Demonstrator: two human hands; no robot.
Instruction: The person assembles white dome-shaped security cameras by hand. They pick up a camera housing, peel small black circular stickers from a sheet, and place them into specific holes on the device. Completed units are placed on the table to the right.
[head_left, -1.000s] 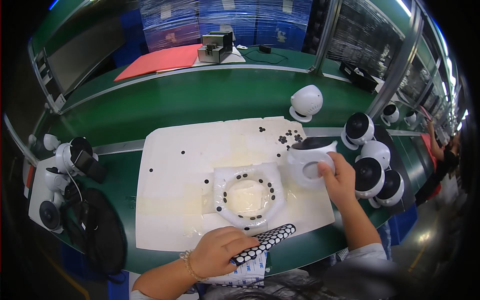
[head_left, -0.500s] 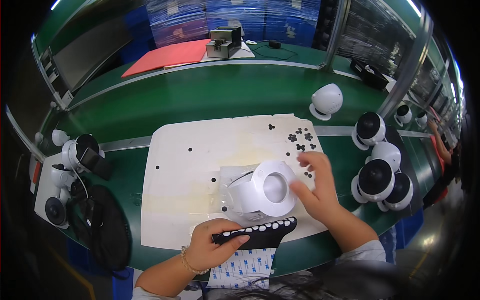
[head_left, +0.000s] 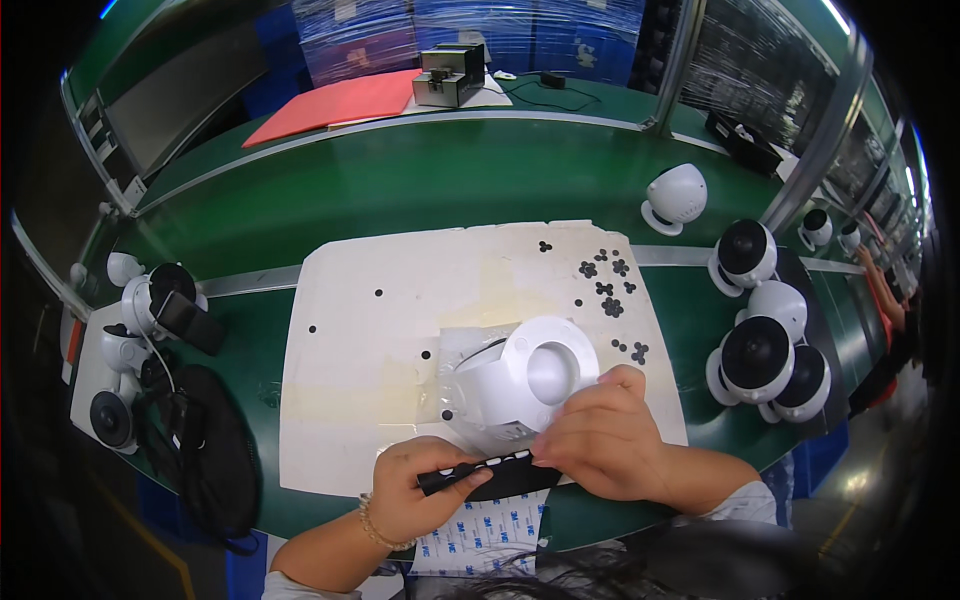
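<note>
My left hand [head_left: 425,485] is closed on a curled black adhesive-backed sheet [head_left: 510,482], with white round spots along its upper edge and printed white backing paper [head_left: 480,535] hanging below. My right hand [head_left: 605,440] pinches the sheet's right end; its fingertips hide that end. Just beyond both hands, a white camera housing [head_left: 480,395] with a round ring-shaped base [head_left: 550,372] lies tilted on clear plastic wrap. Small black round pads [head_left: 612,307] are scattered singly and in clusters on the pale board [head_left: 360,390].
Several white cameras with black fronts [head_left: 757,352] stand at the right, one white unit [head_left: 676,197] farther back. More cameras [head_left: 150,305] and a black bag [head_left: 215,455] sit at the left. A metal box [head_left: 448,77] and red sheet [head_left: 335,107] rest on the back shelf.
My right hand has come down and left from beside the housing's ring to the black sheet, its fingers closing at the sheet's edge. My left hand keeps its hold.
</note>
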